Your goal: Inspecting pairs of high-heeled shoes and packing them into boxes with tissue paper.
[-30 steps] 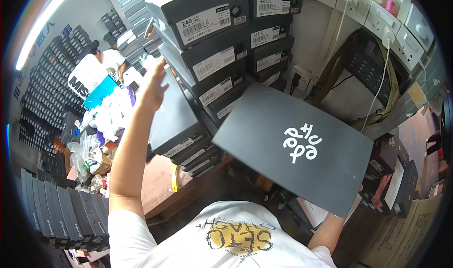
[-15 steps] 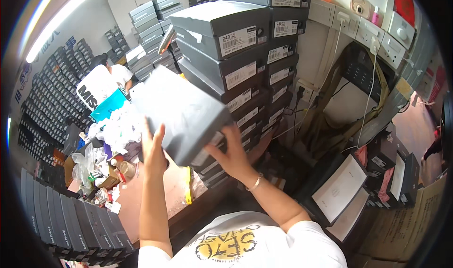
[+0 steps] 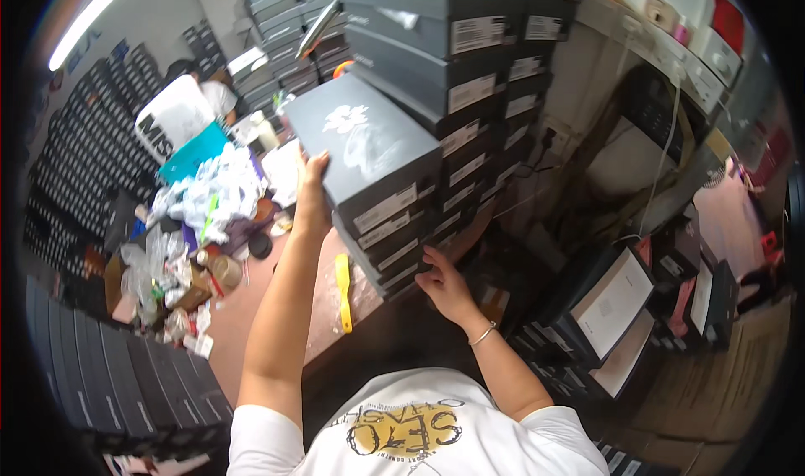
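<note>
A dark grey shoe box (image 3: pixel 377 145) with a pale flower-like mark and a whitish smear on its lid sits on top of a short stack of similar boxes (image 3: pixel 390 250). My left hand (image 3: pixel 311 178) holds the left side of this top box, its thumb by the lid's edge and its other fingers partly hidden. Off the stack's lower right corner, my right hand (image 3: pixel 447 285) is open and holds nothing, with its fingers loosely bent and apart.
Taller shoe box stacks (image 3: pixel 470 53) stand right behind. A yellow tool (image 3: pixel 343 293) lies near the table edge (image 3: pixel 314 363). Crumpled white paper (image 3: pixel 210 191), plastic bags and a bottle clutter the left. Open boxes (image 3: pixel 616 304) sit low at right. A person works at the back left.
The shoe box, held in both hands before, now rests on the short stack. My right hand has let go and moved down and right; my left hand has moved up and right with the box.
</note>
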{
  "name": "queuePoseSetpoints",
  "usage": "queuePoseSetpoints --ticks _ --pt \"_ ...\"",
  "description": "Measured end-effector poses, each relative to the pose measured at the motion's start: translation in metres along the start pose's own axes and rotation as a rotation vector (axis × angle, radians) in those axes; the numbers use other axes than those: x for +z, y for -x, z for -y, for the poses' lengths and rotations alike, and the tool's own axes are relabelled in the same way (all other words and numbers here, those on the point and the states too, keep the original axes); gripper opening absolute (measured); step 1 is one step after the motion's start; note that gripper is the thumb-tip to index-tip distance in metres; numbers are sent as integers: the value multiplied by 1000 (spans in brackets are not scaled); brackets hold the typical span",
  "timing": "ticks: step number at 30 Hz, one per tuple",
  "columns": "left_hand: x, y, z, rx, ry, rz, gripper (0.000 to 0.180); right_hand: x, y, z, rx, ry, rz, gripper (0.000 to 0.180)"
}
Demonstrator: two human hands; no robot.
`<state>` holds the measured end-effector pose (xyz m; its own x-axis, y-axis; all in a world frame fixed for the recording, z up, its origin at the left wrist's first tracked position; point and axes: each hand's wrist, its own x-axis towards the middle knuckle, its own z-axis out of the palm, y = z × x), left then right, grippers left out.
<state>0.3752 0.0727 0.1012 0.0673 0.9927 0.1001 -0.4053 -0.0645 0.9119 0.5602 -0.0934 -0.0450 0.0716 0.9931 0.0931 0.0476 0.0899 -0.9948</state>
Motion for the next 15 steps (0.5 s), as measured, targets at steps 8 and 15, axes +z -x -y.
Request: queuePoseSetpoints --ticks 8,15 --pt "-112 105 103 -108 -431 -215 61 -25 -7 25 -116 -41 111 35" --pt "-141 287 161 -685 -203 -421 34 -57 16 -15 89 111 316 27"
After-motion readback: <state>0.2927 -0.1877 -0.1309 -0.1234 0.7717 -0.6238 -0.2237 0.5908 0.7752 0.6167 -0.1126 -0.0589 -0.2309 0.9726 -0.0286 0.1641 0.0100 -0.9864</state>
